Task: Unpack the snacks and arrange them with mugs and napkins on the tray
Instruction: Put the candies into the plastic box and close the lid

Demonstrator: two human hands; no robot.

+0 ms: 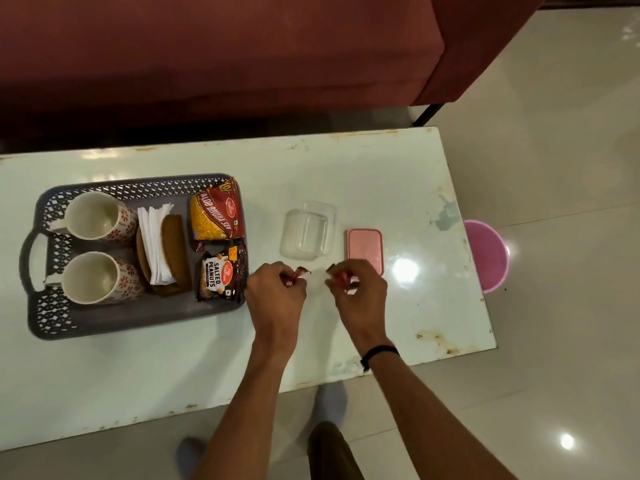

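nearby, packets read "aloo bhujia sev" [215, 213] and "salted peanuts" [221, 277]; left hand [277, 289] and right hand [360, 289] each pinch a red wrapper piece [298, 273].

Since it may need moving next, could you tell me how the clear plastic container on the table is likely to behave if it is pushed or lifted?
The clear container stands lidless and looks empty, so it is probably very light. On the glossy table it would likely slide rather than tip, being low and wide. Its thin walls may flex if squeezed.
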